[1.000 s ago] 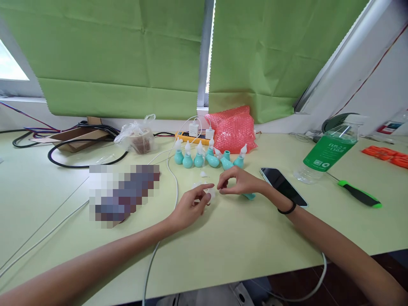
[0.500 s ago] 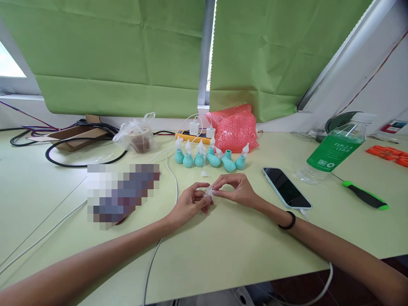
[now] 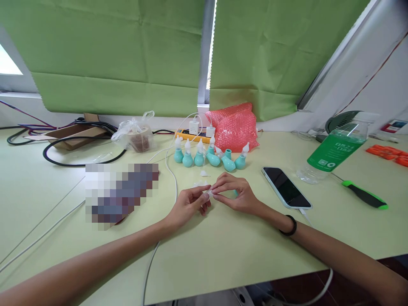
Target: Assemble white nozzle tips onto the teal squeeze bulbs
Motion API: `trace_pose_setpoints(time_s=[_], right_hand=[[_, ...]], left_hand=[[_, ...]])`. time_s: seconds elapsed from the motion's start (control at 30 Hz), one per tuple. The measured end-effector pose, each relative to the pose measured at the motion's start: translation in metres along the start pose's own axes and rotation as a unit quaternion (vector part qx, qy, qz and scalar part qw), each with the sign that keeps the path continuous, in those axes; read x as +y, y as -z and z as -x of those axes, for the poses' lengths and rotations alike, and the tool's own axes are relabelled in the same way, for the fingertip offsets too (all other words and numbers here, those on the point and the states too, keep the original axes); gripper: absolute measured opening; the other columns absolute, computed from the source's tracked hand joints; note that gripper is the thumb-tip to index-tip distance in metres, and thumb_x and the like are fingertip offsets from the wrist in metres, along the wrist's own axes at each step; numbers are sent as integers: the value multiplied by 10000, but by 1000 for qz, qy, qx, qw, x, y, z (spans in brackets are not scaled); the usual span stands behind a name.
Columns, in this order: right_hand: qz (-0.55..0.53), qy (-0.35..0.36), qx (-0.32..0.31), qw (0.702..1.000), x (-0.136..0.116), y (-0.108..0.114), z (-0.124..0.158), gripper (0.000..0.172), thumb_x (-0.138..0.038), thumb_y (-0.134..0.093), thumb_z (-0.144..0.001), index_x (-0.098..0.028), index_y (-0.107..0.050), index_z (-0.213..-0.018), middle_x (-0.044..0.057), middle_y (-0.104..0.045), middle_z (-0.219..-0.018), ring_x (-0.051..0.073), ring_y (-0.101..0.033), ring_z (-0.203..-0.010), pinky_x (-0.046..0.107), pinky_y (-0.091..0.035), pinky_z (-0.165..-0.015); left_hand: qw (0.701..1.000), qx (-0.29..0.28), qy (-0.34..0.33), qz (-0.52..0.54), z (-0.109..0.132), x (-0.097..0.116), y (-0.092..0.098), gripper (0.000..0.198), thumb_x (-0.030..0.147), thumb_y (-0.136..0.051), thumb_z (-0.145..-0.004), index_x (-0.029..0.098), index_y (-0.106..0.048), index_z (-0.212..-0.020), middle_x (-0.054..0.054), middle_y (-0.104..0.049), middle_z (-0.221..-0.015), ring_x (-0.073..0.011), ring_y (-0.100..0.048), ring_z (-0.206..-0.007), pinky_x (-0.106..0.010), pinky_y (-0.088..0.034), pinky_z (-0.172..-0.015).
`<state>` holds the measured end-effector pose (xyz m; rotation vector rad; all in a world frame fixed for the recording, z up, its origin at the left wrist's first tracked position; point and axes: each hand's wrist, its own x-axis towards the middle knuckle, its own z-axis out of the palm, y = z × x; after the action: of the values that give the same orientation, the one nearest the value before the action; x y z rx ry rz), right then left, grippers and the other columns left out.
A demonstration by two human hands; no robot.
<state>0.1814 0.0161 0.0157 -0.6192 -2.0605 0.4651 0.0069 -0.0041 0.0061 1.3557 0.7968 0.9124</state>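
Between my left hand [image 3: 186, 206] and my right hand [image 3: 237, 194], a small translucent white plastic piece [image 3: 209, 194] is pinched by the fingertips of both. Fingers cover most of it. Part of a teal thing [image 3: 236, 192] shows by my right hand, mostly hidden. Just beyond my hands lie a small white tip [image 3: 204, 173] and a clear piece [image 3: 200, 183]. Farther back, several teal squeeze bulbs [image 3: 199, 159] form a row. Most carry white pointed nozzles [image 3: 200, 146]; one tilted bulb [image 3: 228, 163] has an open neck.
A phone [image 3: 287, 187] on a cable lies to the right, near a leaning green-labelled bottle [image 3: 333, 151] and a screwdriver [image 3: 365, 195]. Pink bubble wrap [image 3: 236, 129] and a power strip [image 3: 204, 138] are behind the bulbs. A blurred-out object [image 3: 124, 195] lies left, beside a white cable [image 3: 172, 174].
My fingers have shifted slightly around the white piece, and both hands stay together. The clear piece beyond my left hand and the teal bit by my right hand now show. The view moved slightly.
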Motion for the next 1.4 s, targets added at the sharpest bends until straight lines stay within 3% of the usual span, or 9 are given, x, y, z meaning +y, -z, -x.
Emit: trace_pose_setpoints(time_s=[0.2,0.6,0.93,1.2,1.3,1.4], right_hand=[[6,-31,-7,999,-5,1,-1,45,-201,-600,-691,-214,-639,-710,33,-645,-743,153,-557,-710,309,-476,-651],[28,-23,-4,999,-8,-2,0,65,-201,-598,-687,-208,-587,-751,20,-614,-713,142,-548,-688,293,-470,-641],[121,103,18,987,-5,-3,3,153,-131,-584,-683,-205,-604,-816,30,-609,-752,141,-520,-714,288,-470,-618],[281,226,-54,931,-4,2,4,160,-80,-547,-688,-150,-580,-828,68,-621,-806,190,-502,-787,313,-465,-611],[222,182,-55,956,-8,-1,5,191,-77,-536,-691,-161,-571,-859,58,-612,-819,174,-511,-786,309,-472,-635],[118,90,-5,989,-12,-3,4,217,-101,-549,-690,-186,-569,-889,38,-594,-808,145,-525,-763,295,-478,-663]], left_hand=[[1000,1,3,9,1,2,-1,417,399,-530,-738,75,-563,-998,-21,-536,-593,-82,-472,-483,-232,-398,-481],[1000,-12,-9,6,2,2,-1,344,352,-509,-762,80,-578,-960,4,-480,-571,-76,-447,-484,-224,-362,-475],[999,12,13,27,3,1,-2,400,352,-512,-759,53,-555,-1021,-8,-494,-581,-85,-451,-493,-237,-374,-487],[1000,2,-3,13,2,0,-1,344,330,-498,-768,60,-585,-963,7,-460,-550,-78,-418,-482,-223,-350,-469],[1000,0,-14,6,2,1,-1,329,326,-516,-757,59,-595,-933,12,-450,-535,-76,-408,-482,-218,-350,-461],[1000,6,-10,8,2,2,-1,338,337,-527,-748,56,-589,-924,11,-459,-531,-76,-413,-468,-221,-353,-461]])
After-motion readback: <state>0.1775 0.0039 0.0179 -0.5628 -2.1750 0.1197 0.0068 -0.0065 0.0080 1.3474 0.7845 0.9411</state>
